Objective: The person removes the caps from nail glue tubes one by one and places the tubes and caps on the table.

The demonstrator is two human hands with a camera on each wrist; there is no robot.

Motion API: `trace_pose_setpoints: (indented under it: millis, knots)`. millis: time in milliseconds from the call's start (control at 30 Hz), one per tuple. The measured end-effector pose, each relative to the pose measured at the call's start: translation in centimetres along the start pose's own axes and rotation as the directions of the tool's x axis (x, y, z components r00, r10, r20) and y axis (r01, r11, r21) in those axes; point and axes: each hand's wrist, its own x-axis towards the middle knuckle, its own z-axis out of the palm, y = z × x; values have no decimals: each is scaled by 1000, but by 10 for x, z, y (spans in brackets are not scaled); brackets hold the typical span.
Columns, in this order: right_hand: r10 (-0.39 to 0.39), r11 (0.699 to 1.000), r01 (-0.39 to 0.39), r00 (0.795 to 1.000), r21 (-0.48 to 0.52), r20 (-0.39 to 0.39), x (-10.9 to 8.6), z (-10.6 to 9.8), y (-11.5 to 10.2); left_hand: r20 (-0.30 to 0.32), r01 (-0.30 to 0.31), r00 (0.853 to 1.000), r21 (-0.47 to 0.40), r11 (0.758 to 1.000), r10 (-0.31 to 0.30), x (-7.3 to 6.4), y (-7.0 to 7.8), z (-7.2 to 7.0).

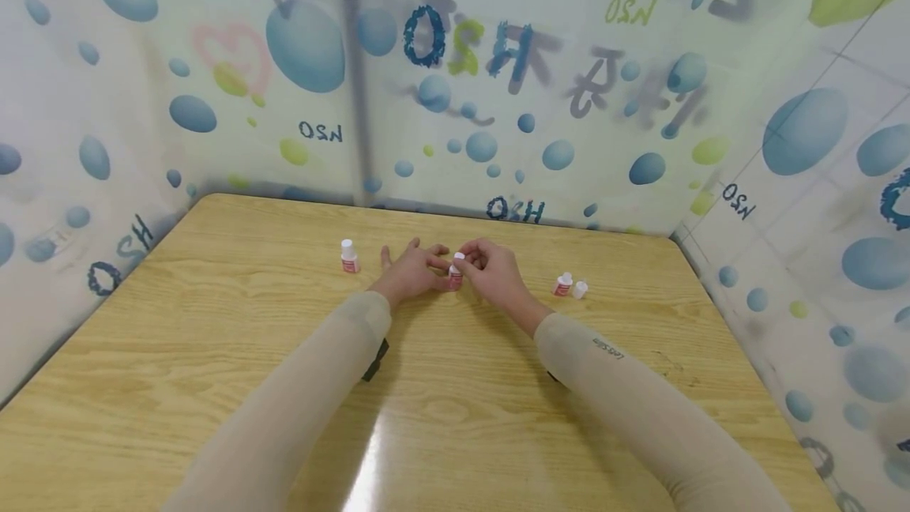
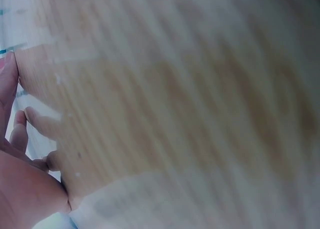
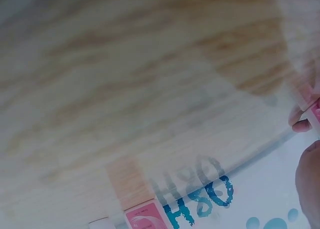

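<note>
A small white bottle with a pink-red label (image 1: 455,279) stands between the two hands at the middle of the table. My left hand (image 1: 414,270) holds it low at the label between thumb and a finger, its other fingers spread. At the white top (image 1: 459,256) of the bottle, my right hand (image 1: 495,270) pinches with thumb and fingertips. In the left wrist view the left hand (image 2: 20,176) shows at the left edge. The right wrist view has part of the held bottle (image 3: 315,115) at its right edge, with fingers around it.
Left of the hands stands another capped bottle (image 1: 349,257). To the right is a bottle with a narrow top (image 1: 563,284), beside a loose white cap (image 1: 580,289). The wooden table (image 1: 455,385) meets a patterned wall covering (image 1: 441,156) at the back.
</note>
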Motion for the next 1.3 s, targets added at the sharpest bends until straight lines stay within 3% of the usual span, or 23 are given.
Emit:
trace_pose_setpoints:
  millis: [600,933,1167,1300]
  knots:
    - [48,999,-48,999,-2,-7,3,-2,-2,-19,-17,1000,27,999,18,0,-1,-2]
    - [-29,999,30,999,-38,32,0,-3,-3,-9,-1,1000,44,999,1,-1,-1,0]
    - [73,997,-73,997,-10,9,-1,0,-3,-12,1,1000,47,999,-1,-1,-1,1]
    - [88,996,-88,996,-16,-3,-1,0,-5,-18,-1,1000,39,999,1,-2,-1,1]
